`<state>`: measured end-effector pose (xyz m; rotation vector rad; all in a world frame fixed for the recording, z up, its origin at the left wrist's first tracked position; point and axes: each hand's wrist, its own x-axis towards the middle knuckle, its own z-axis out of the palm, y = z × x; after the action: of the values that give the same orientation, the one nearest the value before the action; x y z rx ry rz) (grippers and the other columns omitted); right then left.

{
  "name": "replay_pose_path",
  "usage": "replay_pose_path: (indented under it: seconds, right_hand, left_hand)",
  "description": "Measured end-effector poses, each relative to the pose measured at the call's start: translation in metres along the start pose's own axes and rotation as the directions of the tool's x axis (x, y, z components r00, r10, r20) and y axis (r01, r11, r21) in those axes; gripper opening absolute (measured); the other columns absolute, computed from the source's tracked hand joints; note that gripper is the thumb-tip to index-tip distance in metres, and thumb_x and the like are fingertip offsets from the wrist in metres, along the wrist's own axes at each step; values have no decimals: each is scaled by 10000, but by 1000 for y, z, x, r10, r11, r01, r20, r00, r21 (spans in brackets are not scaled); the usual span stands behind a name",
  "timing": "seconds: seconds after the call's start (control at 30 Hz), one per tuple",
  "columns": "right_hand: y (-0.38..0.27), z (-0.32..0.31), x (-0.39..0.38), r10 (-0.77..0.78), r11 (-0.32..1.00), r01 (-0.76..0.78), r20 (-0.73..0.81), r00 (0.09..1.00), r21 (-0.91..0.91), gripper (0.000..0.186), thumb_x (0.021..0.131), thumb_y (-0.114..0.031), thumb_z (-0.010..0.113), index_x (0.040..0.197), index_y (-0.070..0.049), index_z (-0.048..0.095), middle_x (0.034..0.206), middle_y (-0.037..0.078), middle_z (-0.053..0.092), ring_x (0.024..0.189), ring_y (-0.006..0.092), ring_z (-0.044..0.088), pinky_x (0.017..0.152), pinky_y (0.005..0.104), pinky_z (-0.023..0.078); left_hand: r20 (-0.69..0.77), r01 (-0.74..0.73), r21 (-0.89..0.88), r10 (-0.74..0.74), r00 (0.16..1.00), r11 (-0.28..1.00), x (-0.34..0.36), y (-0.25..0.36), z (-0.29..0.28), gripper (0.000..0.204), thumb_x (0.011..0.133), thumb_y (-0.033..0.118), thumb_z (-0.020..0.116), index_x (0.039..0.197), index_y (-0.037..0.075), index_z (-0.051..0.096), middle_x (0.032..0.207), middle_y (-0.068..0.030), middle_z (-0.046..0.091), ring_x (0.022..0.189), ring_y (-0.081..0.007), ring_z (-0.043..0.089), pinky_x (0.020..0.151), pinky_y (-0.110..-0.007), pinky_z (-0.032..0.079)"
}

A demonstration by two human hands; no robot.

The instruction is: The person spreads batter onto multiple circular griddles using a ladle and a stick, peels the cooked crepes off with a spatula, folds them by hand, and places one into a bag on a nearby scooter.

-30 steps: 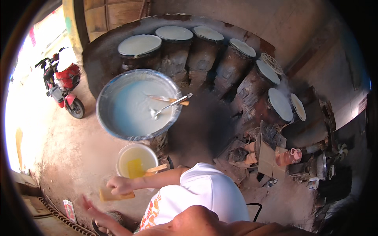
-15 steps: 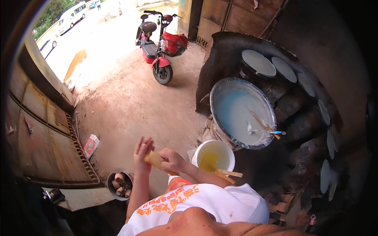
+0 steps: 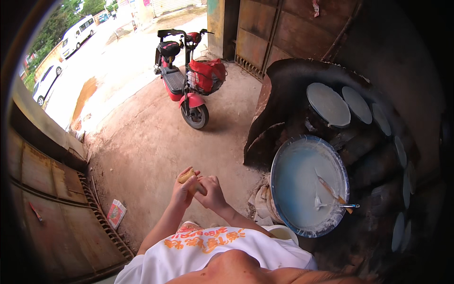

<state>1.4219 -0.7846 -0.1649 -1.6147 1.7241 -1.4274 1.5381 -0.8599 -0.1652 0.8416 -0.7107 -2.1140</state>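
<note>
A tan, roll-shaped piece [image 3: 187,175] shows between the fingers of my left hand [image 3: 181,191]; its exact kind is unclear. The left fingers are wrapped round it, with one end showing on top. My right hand [image 3: 212,193] is curled against the left one, its fingers closed at the lower part of the same piece, which they partly hide. Both hands are in front of my white shirt, above the floor.
To the right stands a large tub [image 3: 309,184] of pale batter, a ladle [image 3: 331,205] and a wooden-handled tool in it. Behind it, several round griddles [image 3: 328,104] line a dark stove. A red electric scooter [image 3: 182,83] stands ahead. A red-and-white packet [image 3: 116,214] lies left.
The tan piece has passed from jutting out of my right hand into my left grasp, and the hands have come together. The view has shifted; the white bucket is now mostly hidden behind my shirt.
</note>
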Motion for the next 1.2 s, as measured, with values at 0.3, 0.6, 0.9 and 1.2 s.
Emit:
replay_pose_path:
  seconds: [0.3,0.6,0.9,1.2]
  right_hand:
    - [174,28,258,302,722,-593,610,733,355,445,803,-265,744,1103,35,607,930,59,659,844,111,602,784,277,484]
    - [412,-42,482,778,510,-711,93,621,485,236,820,-185,714,907,26,650,816,86,671,695,160,640,636,303,506]
    - [585,-72,683,854,476,-827,67,516,300,191,822,-144,693,906,23,656,810,64,667,705,157,634,646,306,498]
    - [580,-127,811,558,232,-297,123,821,926,396,804,49,583,1180,-53,511,1119,61,572,1062,184,552,954,331,431]
  left_hand:
    - [9,-100,98,99,995,990,305,110,-8,570,884,129,613,1401,144,373,1193,-91,590,1121,-217,530,923,-395,450]
    - [-54,331,334,-332,942,883,627,167,77,399,912,140,539,1305,145,470,1096,-45,594,913,-180,586,761,-359,528]
    - [-210,616,-100,-621,755,782,903,76,105,494,851,-43,447,1311,137,432,984,-88,570,799,-210,604,639,-352,530]
    - [275,-282,702,117,954,654,986,206,135,626,864,-10,530,1437,154,341,1310,-95,469,1174,-196,496,878,-327,496]
